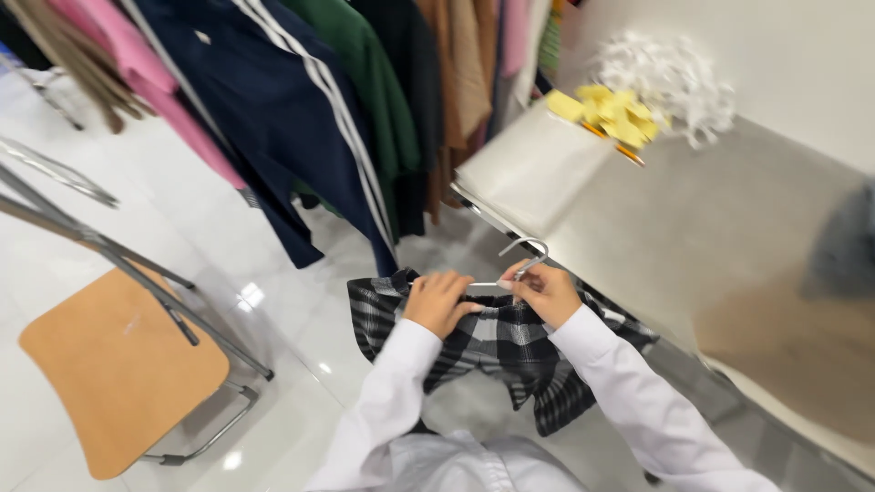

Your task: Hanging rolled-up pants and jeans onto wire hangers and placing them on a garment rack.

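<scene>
Thin metal wire hanger [521,260] lies left-right at centre frame, hook up-right. Right hand [547,292] grip pinches its neck; left hand [437,301] grip clutches black-and-white plaid shirt [510,351] just below.

Black-and-white plaid on the shirt [497,342], white on the sleeves [629,383], silver on the hanger [527,258]. Tan wood on the chair seat [118,364] (grey metal frame), yellow on the paper slips [612,111], navy with white stripes on the hanging jacket [283,100].

You hold a soft woven plaid shirt [497,351] on a shiny metal hanger [527,255]. Lower left, your chair [118,364] has a matt wooden seat on glossy metal tubing. The floor [301,319] tiles gleam; the table [720,237] looks dull and smooth.
</scene>
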